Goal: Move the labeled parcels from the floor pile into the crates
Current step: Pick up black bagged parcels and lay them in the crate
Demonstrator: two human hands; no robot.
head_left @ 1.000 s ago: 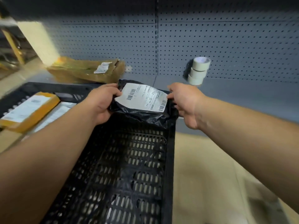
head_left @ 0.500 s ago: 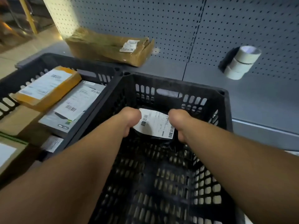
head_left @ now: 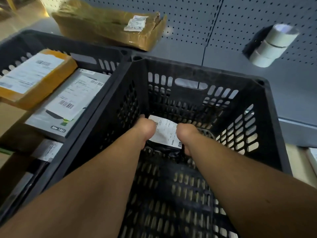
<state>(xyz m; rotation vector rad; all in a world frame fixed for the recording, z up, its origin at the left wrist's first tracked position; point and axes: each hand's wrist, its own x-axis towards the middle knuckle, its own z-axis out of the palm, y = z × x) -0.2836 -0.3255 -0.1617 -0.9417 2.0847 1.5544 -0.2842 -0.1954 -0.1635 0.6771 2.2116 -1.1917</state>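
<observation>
Here both hands reach deep into the right-hand black crate, the left hand and right hand each holding an end of the black bagged parcel, its white label facing up. The fingers are hidden, so how the grip closes I cannot tell. The parcel sits at or near the crate floor: the placing step. Next, seemingly, let go and withdraw. The neighbouring crate already carries labelled boxes.
</observation>
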